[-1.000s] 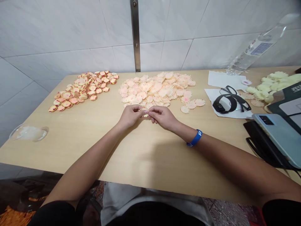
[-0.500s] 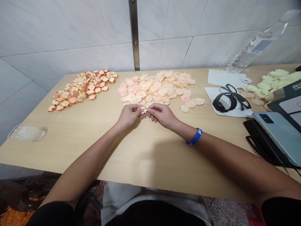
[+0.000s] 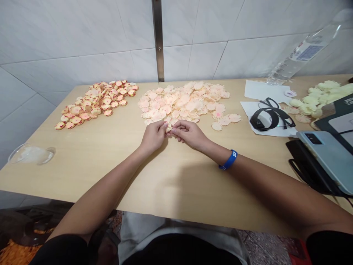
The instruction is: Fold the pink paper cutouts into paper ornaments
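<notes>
Between my two hands is a small pale yellow piece (image 3: 169, 128) with a notched edge, partly hidden by the fingers. My left hand (image 3: 154, 135) pinches it from the left, and my right hand (image 3: 189, 133) has its fingertips closed on its right side. Just beyond the hands lies a wide pile of pale pink, jagged-edged discs (image 3: 183, 101). A heap of thicker discs with red edges (image 3: 96, 101) sits at the back left of the wooden table (image 3: 124, 184).
A tipped glass (image 3: 33, 154) lies at the left. To the right are a black band (image 3: 263, 119) on white paper (image 3: 248, 106), a leaning bottle (image 3: 303, 55), pale green pieces (image 3: 317, 97) and a phone (image 3: 328, 154). A tiled wall stands behind.
My left hand has shifted slightly right and turned a little around the yellow piece, which now looks more compact. My right hand has barely moved.
</notes>
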A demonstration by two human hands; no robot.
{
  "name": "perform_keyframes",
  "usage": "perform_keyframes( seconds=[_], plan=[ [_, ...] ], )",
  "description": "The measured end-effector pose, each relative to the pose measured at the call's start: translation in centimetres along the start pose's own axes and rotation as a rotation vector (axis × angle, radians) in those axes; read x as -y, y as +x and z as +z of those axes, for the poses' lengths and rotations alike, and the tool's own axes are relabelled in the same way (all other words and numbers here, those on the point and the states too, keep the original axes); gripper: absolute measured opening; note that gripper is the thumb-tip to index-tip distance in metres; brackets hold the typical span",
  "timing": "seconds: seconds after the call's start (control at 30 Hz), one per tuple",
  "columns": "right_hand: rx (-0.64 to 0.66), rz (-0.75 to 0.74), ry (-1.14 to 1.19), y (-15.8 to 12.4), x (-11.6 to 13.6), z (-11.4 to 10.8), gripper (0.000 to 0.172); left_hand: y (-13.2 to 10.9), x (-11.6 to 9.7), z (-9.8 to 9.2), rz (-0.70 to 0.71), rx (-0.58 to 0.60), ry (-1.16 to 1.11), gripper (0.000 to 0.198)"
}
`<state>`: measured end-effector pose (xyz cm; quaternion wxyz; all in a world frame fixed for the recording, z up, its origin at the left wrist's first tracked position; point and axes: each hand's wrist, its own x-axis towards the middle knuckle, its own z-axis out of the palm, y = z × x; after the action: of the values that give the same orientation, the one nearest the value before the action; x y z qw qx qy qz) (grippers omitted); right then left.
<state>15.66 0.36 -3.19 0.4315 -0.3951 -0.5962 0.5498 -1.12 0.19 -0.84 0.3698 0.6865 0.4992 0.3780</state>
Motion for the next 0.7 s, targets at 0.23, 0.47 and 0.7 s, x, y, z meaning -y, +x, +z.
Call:
perform_keyframes(
  seconds=[0.23,0.47,0.7],
  plan=[
    [-0.013,-0.002,0.027,0.06,-0.04,-0.11,0.026,0.28,-0.2,-0.17,-0.046,-0.078,-0.132,0.018],
    [0.015,-0.024,0.041,0.27,-0.27,-0.45,0.026,0.37,-0.16,-0.2,-0.205,-0.041,-0.368,0.023],
    [-0.014,0.004,0.071,0.26,0.17,-0.37,0.028,0.22,-0.16,-0.59,0.021,-0.14,-0.048,0.015]
  ],
)
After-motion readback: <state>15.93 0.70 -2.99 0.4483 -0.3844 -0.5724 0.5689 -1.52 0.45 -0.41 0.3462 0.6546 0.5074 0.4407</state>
